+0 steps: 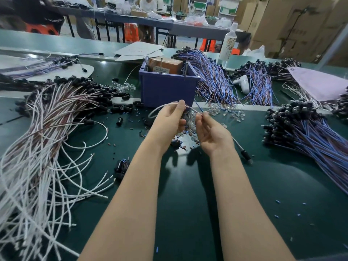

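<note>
Plainly much is left: a heap of white wires (37,147) lies loose on the desk (188,194) at the left. At centre the left hand (169,119) grips one white wire (160,108), with clear bulbs (190,117) cupped in its palm. The right hand (211,132) pinches what seems the wire's end, the joint unfinished. Rightward, blue bundles (310,132) with black sockets look done.

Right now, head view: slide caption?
Left hand grips a white wire, right hand pinches a wire end, over green table; purple bin behind.

Thin white wire (160,107) — bowed into a loop, aloft, clear bulbs (190,117) bunched beside
</note>
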The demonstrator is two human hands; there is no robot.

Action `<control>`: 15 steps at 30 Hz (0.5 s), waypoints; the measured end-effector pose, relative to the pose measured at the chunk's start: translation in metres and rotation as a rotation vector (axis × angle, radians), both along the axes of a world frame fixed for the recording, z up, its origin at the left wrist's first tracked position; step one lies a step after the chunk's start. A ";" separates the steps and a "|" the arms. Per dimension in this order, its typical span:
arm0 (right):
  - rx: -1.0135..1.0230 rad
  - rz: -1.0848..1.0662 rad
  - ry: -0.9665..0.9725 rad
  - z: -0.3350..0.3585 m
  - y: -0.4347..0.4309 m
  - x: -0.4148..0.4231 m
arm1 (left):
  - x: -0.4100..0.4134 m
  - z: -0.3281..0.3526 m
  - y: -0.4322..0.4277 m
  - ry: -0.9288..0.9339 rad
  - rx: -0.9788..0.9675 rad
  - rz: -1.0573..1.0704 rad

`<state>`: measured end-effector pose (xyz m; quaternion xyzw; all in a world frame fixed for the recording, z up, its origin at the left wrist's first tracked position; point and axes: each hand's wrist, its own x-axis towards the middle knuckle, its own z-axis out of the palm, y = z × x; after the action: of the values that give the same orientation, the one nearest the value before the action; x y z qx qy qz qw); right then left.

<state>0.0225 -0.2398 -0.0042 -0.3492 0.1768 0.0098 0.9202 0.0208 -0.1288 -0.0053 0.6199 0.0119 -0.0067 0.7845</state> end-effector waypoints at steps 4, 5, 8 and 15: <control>-0.244 0.178 0.018 -0.001 0.008 -0.003 | 0.000 -0.005 0.000 -0.132 -0.050 0.055; -0.380 0.232 0.017 -0.001 0.010 -0.004 | 0.000 -0.006 0.001 -0.137 -0.014 0.111; -0.998 0.264 -0.134 0.002 0.009 -0.008 | 0.000 -0.006 0.006 -0.118 -0.008 0.246; -1.698 0.238 -0.502 0.004 0.009 -0.009 | 0.002 0.001 0.016 -0.036 -0.253 0.278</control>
<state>0.0140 -0.2303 0.0003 -0.9207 -0.1195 -0.1057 0.3561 0.0233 -0.1130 -0.0048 0.5088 0.0827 0.1113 0.8497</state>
